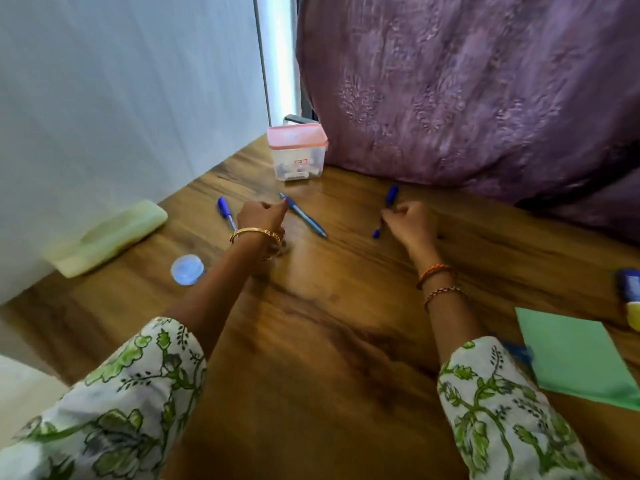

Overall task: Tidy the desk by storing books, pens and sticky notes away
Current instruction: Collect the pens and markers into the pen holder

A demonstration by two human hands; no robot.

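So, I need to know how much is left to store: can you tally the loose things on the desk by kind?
Pens: 3
Pouch: 1
Lidded box: 1
Round blue lid: 1
Green sheet: 1
Blue and yellow item at the right edge, unclear: 1
Total: 8

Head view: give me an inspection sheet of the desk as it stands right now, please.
Surface: wooden desk, brown grain, glossy.
Job's things: three blue pens lie loose: left pen, middle pen, right pen. Green paper lies at the right edge; whether it is a book or a sticky pad I cannot tell.
Clutter: pink-lidded clear box at the back, pale green pouch by the wall, small blue round lid, blue and yellow item, cut off by the frame.
Grippers: left hand reaches at the middle pen's tip; right hand pinches the right pen.
Cables: nothing seen.
Surroundings: white wall left, purple curtain behind.
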